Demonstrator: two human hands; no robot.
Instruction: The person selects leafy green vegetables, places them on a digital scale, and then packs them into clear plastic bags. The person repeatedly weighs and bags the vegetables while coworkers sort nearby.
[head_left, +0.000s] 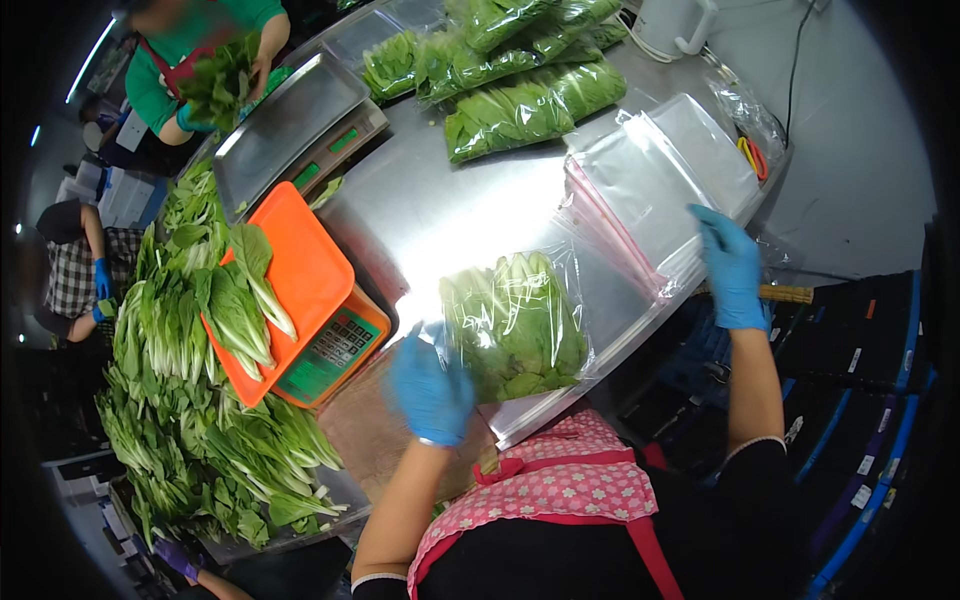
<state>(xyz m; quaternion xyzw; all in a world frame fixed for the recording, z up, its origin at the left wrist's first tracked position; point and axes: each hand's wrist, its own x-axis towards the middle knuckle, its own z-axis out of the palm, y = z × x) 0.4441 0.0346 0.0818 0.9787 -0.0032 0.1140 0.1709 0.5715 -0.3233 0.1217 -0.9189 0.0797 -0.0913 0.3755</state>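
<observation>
A clear plastic bag of leafy greens (517, 330) lies flat on the metal table in front of me. My left hand (431, 386), in a blue glove and blurred, is at the bag's left edge; whether it grips the film is hard to see. To the right, my right hand (727, 262), also blue-gloved, is above the table's rim beside a stack of clear plastic bags (637, 187), its fingers apart and nothing visible in them. An orange scale (341, 341) stands on the left, with loose leafy greens (236, 315) on its orange tray (311, 255).
Loose greens (172, 322) are heaped at the left. Filled bags (525, 105) lie at the back near a white kettle (675, 26). A metal-topped scale (300, 120) stands beyond the orange one. Co-workers are across the table and at the left; dark crates (832, 330) are at the right.
</observation>
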